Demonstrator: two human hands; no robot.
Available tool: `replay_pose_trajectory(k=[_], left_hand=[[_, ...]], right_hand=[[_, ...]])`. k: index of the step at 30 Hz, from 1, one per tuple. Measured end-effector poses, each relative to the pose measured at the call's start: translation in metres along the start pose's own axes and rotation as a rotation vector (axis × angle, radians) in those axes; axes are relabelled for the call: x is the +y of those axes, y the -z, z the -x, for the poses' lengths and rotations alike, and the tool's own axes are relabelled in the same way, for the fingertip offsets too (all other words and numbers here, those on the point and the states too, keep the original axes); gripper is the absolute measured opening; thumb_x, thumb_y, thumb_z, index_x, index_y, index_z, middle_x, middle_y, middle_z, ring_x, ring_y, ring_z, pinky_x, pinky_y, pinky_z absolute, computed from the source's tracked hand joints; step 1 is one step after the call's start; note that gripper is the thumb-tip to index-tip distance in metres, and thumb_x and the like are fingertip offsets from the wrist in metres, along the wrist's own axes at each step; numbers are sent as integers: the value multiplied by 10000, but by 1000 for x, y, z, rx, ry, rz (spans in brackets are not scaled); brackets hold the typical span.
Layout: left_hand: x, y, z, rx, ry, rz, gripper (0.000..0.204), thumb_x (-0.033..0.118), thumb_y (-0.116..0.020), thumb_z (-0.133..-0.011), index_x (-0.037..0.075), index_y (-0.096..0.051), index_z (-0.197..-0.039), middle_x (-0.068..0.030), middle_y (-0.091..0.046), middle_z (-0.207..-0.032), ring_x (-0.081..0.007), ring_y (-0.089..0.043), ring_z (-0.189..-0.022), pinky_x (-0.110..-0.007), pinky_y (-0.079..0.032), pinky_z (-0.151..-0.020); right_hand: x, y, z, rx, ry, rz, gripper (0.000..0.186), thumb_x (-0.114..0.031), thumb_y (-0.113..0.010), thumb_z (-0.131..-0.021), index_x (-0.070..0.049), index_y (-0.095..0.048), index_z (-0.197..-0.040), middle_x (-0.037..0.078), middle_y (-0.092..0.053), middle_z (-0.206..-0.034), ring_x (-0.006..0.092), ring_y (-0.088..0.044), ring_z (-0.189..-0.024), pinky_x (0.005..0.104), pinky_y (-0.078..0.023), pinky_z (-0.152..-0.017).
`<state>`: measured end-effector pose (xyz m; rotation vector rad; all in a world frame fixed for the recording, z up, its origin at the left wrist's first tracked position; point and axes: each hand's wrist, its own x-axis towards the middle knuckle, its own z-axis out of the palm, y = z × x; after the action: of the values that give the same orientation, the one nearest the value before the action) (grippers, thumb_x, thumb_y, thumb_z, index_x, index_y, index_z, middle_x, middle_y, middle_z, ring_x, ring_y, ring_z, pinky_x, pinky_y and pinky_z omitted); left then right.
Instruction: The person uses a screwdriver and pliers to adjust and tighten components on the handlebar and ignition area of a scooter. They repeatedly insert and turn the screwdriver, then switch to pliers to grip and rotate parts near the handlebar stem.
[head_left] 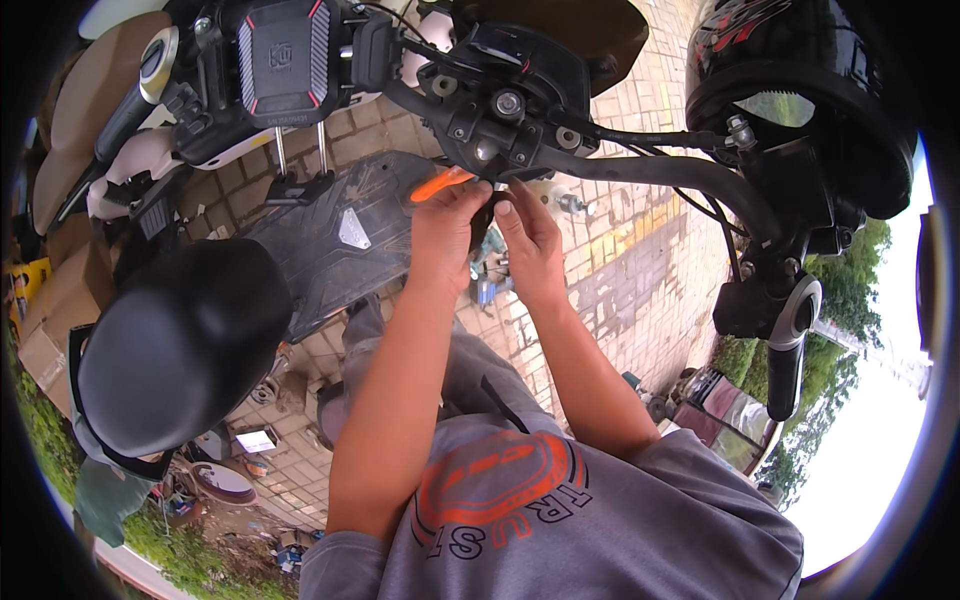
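Note:
Beneath the black scooter handlebar (645, 168) and its central clamp (505, 135), both my hands meet at the steering column. My left hand (445, 225) has its fingers closed by a small dark part. An orange handle (432, 184) sticks out just above them; whether they grip it is unclear. My right hand (528, 240) is beside it, thumb and fingers closed on the dark part (490, 212), mostly hidden between the hands.
A black seat (180, 350) is at left, above cardboard (55, 310). The footboard (330, 240) spans the middle. A black headlight housing (800, 60) is at upper right, a second scooter (140, 120) at upper left. Scattered parts (265, 390) lie on paving (630, 280).

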<state>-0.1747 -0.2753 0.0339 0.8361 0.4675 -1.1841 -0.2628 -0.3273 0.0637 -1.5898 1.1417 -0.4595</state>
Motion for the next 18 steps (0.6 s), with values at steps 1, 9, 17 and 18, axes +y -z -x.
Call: replay_pose_trajectory(k=[1, 9, 17, 18], left_hand=[[-7, 3, 0, -11, 17, -3, 77, 80, -646, -830, 22, -620, -788, -16, -594, -726, -84, -521, -626, -236, -409, -563], [-13, 11, 10, -42, -126, -264, 170, 95, -605, -853, -47, -631, -944, -58, -631, -851, -88, -548, -719, -236, -427, -644], [-17, -5, -16, -63, 8, -6, 132, 118, -642, -826, -14, -634, -816, -39, -594, -715, -104, -529, -612, -263, -423, -541], [-17, -9, -19, -42, 51, 56, 126, 117, -648, -826, -5, -633, -800, -34, -585, -706, -104, -525, -607, -264, -420, -536]], right_hand=[[-7, -3, 1, -42, -29, 3, 421, -252, -595, -912, 36, -536, -1213, 61, -631, -991, 102, -553, -834, 226, -445, -732], [16, -2, -19, 120, -150, -119, 250, -186, -589, -903, 58, -631, -941, 34, -640, -784, 62, -536, -683, 218, -423, -582], [6, -8, -12, 180, 25, 225, 167, -78, -598, -875, 65, -640, -951, 61, -644, -715, 76, -562, -574, 230, -471, -520], [-4, -11, -10, 180, 9, 159, 164, -75, -592, -879, 63, -640, -953, 62, -645, -721, 78, -566, -570, 229, -474, -514]])
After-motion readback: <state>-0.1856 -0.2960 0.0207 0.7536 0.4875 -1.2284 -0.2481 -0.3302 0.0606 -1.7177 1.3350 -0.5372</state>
